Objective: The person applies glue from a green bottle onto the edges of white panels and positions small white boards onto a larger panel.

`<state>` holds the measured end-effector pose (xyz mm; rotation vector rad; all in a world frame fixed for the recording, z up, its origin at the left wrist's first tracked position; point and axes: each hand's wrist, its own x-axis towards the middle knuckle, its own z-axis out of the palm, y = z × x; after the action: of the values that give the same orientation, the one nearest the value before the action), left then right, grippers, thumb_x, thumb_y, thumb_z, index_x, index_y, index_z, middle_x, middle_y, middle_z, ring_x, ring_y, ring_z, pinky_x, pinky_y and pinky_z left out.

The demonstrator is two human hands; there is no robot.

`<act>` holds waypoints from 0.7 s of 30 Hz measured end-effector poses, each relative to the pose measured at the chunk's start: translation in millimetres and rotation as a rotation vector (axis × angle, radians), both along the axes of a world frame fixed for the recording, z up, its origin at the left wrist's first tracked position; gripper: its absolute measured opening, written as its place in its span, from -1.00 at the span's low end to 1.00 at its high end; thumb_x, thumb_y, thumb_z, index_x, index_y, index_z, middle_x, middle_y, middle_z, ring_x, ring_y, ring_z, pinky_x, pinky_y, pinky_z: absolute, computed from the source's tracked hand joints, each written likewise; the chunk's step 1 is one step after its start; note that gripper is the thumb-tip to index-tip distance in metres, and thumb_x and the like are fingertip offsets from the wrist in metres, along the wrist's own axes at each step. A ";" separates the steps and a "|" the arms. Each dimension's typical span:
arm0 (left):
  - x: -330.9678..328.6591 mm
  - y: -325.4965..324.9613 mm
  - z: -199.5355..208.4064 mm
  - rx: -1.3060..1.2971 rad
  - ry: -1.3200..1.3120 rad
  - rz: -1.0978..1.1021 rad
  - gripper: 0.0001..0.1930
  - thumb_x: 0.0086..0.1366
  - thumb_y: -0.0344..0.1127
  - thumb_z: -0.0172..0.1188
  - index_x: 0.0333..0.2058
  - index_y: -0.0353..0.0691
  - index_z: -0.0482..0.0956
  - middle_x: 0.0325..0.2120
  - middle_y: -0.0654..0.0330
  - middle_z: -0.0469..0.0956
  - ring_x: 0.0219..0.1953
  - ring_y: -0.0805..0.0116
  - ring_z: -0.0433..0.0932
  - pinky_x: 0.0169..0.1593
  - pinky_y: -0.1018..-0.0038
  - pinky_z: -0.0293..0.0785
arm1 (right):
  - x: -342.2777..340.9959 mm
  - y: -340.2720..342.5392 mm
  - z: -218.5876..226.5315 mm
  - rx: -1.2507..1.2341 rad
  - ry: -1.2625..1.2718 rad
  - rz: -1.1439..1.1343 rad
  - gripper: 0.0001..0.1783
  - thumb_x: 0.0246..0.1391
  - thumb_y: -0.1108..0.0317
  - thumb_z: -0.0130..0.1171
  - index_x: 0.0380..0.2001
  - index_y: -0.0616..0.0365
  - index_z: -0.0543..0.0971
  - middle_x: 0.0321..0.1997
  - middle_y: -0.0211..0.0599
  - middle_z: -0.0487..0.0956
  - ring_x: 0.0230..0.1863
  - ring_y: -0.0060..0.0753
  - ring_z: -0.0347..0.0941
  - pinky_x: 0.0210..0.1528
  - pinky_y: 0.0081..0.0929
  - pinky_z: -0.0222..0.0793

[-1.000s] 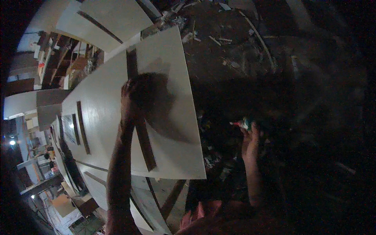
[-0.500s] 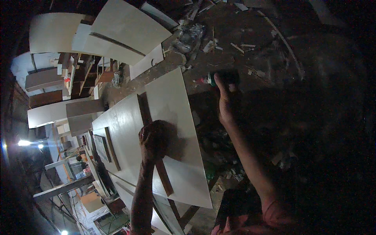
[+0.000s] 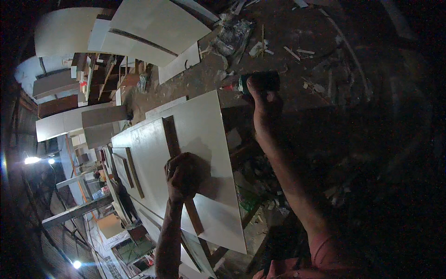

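My left hand (image 3: pixel 183 176) lies closed over a brown wooden strip (image 3: pixel 191 216) on a large white panel (image 3: pixel 211 153), its fingers curled. Whether something small is also in that hand is hidden. Beyond the panel's far right corner, my right hand (image 3: pixel 265 104) is wrapped around a dark cordless drill (image 3: pixel 262 81). The drill's red tip points left and stays apart from the panel. Shadow hides most of the drill's grip.
More white boards (image 3: pixel 153 30) stand at the far left. Wood scraps (image 3: pixel 297 53) and crumpled clear plastic (image 3: pixel 232 42) litter the dark floor ahead. A second brown strip (image 3: pixel 134 174) lies on the panel's left part. Lamps (image 3: pixel 31 160) glow at the left.
My right hand has brought the drill a little left and up, with its tip closer to the panel's far corner. My left hand keeps its place on the strip. The view has shifted slightly.
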<state>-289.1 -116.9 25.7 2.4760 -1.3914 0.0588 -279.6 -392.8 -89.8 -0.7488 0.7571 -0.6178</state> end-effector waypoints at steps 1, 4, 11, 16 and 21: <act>0.2 -0.3 -1.3 -0.032 0.024 0.016 -0.67 -0.17 -0.38 0.34 -0.32 -0.22 0.60 -0.23 0.09 0.59 -0.08 0.02 0.53 0.01 0.14 0.43 | 1.0 1.7 -2.8 0.018 -0.014 -0.001 -0.49 0.02 0.06 0.33 -0.11 0.26 0.56 -0.14 -0.32 0.58 -0.12 -0.49 0.47 -0.01 -0.50 0.32; -2.7 15.9 -10.2 -0.094 0.097 0.125 -0.68 -0.16 -0.39 0.32 -0.32 -0.22 0.59 -0.23 0.07 0.59 -0.10 0.04 0.54 0.00 0.16 0.44 | 3.1 6.2 -5.1 0.029 -0.013 0.025 -0.45 0.00 0.01 0.33 -0.12 0.27 0.57 -0.13 -0.29 0.58 -0.11 -0.46 0.46 0.00 -0.47 0.32; -11.1 26.9 -16.4 -0.151 0.246 0.493 -0.68 -0.13 -0.38 0.31 -0.30 -0.23 0.58 -0.20 0.06 0.58 -0.12 0.05 0.55 -0.02 0.20 0.45 | -13.2 1.4 30.8 -0.057 0.120 0.113 -0.39 0.00 -0.07 0.30 -0.11 0.29 0.56 -0.12 -0.23 0.59 -0.08 -0.42 0.46 0.03 -0.45 0.30; -5.3 30.1 -16.3 -0.147 0.326 0.375 -0.74 -0.03 -0.37 0.25 -0.29 -0.25 0.59 -0.20 0.06 0.58 -0.11 0.08 0.54 -0.04 0.21 0.46 | -42.4 -4.4 36.8 -0.103 0.148 0.345 -0.41 0.06 -0.06 0.23 -0.10 0.29 0.55 -0.11 -0.20 0.59 -0.06 -0.36 0.47 0.05 -0.40 0.29; -10.1 26.1 -12.2 -0.174 0.433 0.412 -0.72 -0.02 -0.36 0.23 -0.25 -0.23 0.60 -0.20 0.07 0.59 -0.09 0.09 0.53 -0.03 0.20 0.44 | -79.3 11.8 25.2 -0.192 0.136 0.401 -0.48 0.17 0.00 0.12 -0.07 0.28 0.54 -0.07 -0.16 0.58 -0.01 -0.28 0.47 0.11 -0.35 0.28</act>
<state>-299.2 -90.8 13.4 2.3970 -0.6653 -0.2431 -358.9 -381.0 -64.6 -1.0954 0.6520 -0.2793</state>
